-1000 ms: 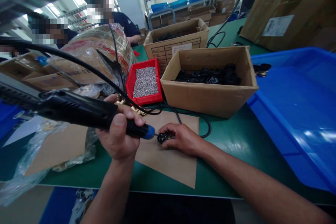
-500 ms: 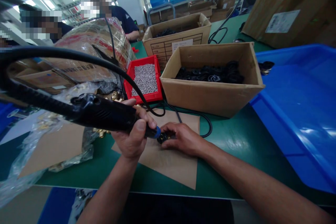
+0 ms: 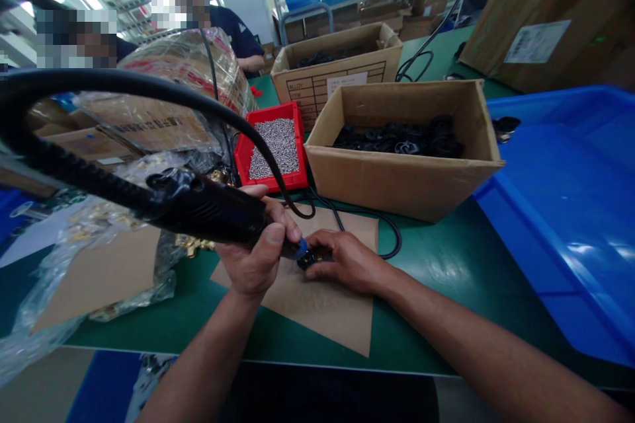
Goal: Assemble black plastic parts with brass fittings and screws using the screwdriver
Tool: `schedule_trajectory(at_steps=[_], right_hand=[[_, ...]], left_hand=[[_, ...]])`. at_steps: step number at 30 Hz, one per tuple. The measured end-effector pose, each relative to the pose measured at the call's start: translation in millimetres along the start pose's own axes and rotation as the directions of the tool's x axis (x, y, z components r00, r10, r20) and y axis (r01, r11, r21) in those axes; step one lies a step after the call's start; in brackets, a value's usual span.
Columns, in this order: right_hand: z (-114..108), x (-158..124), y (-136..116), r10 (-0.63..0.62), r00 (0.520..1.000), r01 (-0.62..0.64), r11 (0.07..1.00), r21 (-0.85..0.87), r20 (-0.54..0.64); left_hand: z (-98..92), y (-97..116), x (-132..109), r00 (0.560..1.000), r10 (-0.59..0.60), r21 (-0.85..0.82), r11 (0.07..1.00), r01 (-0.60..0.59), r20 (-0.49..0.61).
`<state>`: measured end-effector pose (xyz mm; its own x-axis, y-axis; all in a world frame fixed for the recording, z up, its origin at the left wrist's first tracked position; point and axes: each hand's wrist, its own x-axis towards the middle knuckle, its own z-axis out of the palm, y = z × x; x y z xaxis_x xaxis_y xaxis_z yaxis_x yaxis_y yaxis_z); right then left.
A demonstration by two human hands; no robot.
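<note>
My left hand [image 3: 258,252] grips a black electric screwdriver [image 3: 208,208] with a blue nose; its thick cable arcs up and away to the left. The blue tip presses against a small black round part [image 3: 306,260]. My right hand [image 3: 344,259] pinches that part and holds it down on a brown cardboard sheet [image 3: 317,307] lying on the green table. A bit of brass shows under my right fingers.
A red bin of small silver screws [image 3: 275,149] sits behind my hands. A cardboard box of black parts [image 3: 401,145] stands to its right, another box [image 3: 337,69] behind. A big blue tray [image 3: 570,211] fills the right. Plastic bags with brass pieces [image 3: 124,238] lie left. Other people work at the far left.
The screwdriver has tilted and slid right, closing the gap until its blue tip meets the black part. My right hand has stayed in place on the part.
</note>
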<state>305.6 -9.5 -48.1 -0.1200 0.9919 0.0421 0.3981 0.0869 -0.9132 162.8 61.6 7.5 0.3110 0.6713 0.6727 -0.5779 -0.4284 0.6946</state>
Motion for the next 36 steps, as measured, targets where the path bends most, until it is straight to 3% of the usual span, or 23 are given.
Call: schedule_trajectory(at_steps=[5, 11, 19, 29, 36], right_hand=[[0.0, 0.1, -0.1, -0.005, 1.0, 0.005, 1.0, -0.002, 0.0], [0.0, -0.1, 0.3, -0.038, 0.999, 0.038, 0.999, -0.014, -0.007], [0.0, 0.4, 0.0, -0.035, 0.999, 0.035, 0.999, -0.004, 0.007], [2.5, 2.0, -0.3, -0.062, 0.998, 0.062, 0.998, -0.027, 0.005], [2.2, -0.1, -1.3, -0.032, 0.999, 0.032, 0.999, 0.012, 0.005]], left_hand=[[0.4, 0.5, 1.0, 0.999, -0.024, -0.007, 1.0, 0.024, 0.037], [0.3, 0.0, 6.4, 0.975, -0.119, -0.013, 0.992, 0.124, 0.186], [-1.4, -5.2, 6.1, 0.965, -0.188, 0.018, 0.982, 0.188, 0.185], [-3.9, -9.0, -0.1, 0.99, -0.124, 0.008, 0.992, 0.124, 0.074], [2.5, 9.2, 3.0, 0.999, -0.009, 0.009, 1.0, 0.01, -0.045]])
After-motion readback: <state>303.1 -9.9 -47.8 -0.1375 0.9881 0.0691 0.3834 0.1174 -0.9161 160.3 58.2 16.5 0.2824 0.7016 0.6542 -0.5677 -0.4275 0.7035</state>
